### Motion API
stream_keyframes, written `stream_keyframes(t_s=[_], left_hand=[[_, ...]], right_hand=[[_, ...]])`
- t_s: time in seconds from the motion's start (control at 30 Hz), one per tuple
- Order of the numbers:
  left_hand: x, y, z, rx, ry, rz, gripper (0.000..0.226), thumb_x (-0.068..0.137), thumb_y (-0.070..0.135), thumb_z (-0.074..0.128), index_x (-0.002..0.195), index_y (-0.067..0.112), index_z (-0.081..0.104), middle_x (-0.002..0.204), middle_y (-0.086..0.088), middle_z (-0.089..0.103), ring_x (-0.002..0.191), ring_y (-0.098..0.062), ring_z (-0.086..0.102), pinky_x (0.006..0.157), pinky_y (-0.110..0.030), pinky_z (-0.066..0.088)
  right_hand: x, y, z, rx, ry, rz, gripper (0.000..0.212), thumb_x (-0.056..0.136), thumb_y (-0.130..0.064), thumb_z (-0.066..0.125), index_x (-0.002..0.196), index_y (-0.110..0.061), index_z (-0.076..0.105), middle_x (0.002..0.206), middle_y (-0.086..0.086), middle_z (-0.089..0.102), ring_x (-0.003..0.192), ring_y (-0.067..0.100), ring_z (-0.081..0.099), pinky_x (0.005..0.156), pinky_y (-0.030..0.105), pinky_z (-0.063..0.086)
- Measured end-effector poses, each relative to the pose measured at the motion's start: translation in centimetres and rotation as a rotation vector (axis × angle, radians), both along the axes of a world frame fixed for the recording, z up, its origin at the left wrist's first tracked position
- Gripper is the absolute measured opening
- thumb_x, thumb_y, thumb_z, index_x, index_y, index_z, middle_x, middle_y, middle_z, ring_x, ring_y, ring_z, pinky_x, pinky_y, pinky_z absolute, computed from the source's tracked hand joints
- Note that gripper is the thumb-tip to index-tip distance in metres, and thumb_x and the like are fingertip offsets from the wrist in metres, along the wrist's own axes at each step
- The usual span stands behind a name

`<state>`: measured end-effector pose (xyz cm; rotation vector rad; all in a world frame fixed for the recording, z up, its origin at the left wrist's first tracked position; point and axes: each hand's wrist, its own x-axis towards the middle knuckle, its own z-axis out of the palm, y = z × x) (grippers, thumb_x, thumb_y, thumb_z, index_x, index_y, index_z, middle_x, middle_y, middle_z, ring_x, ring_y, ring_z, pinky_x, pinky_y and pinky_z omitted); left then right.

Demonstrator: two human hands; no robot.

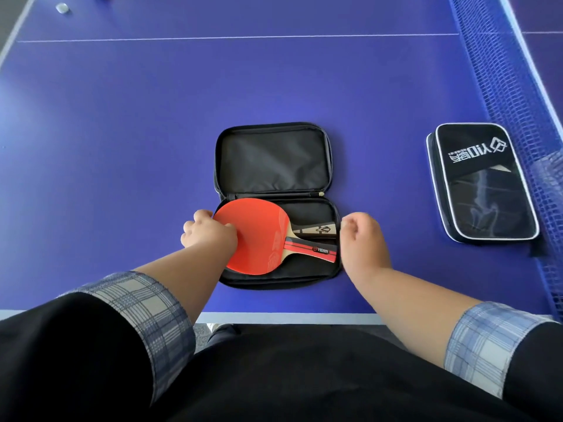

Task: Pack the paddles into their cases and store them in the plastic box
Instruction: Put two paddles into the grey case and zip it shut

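Note:
An open black case (274, 159) lies flat near the table's front edge, its lid folded away from me. In its near half rests a red paddle (259, 236), handle pointing right, on top of a second paddle whose wooden handle (316, 229) peeks out. My left hand (207, 229) presses on the left edge of the red blade, fingers curled on it. My right hand (361, 236) hovers at the case's right edge, fingers loosely curled, with nothing visible in it. A second black case (481, 181), zipped shut, lies at the right by the net.
The blue table-tennis table (122, 147) carries everything; its net (502, 86) runs along the right side. A small white object (62, 8) sits at the far left corner. The table's front edge (289, 316) is just below the case. No plastic box is in view.

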<state>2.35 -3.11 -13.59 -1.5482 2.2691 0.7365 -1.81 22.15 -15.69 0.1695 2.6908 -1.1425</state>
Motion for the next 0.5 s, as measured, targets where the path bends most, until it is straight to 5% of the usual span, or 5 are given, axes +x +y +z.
stream_keyframes(t_s=[0.2,0.5], left_hand=[[-0.3,0.0,0.5,0.033,-0.029,-0.023,0.046,0.088,0.027,0.050,0.133,0.021,0.045,0.129,-0.013,0.046,0.115,-0.037,0.049,0.098,-0.048,0.044],[-0.9,-0.5,1.1,0.093,-0.071,-0.046,0.049,0.089,0.023,0.051,0.138,0.019,0.042,0.133,-0.015,0.045,0.116,-0.038,0.050,0.101,-0.050,0.044]], right_hand=[[0.1,0.4,-0.5,0.172,-0.233,0.199,0.021,0.095,-0.045,0.051,0.087,-0.027,0.057,0.092,-0.011,0.060,0.078,0.011,0.058,0.060,0.030,0.045],[0.0,-1.5,-0.2,0.221,-0.232,0.163,0.022,0.095,-0.045,0.056,0.091,-0.023,0.059,0.102,-0.003,0.057,0.081,0.017,0.061,0.061,0.029,0.047]])
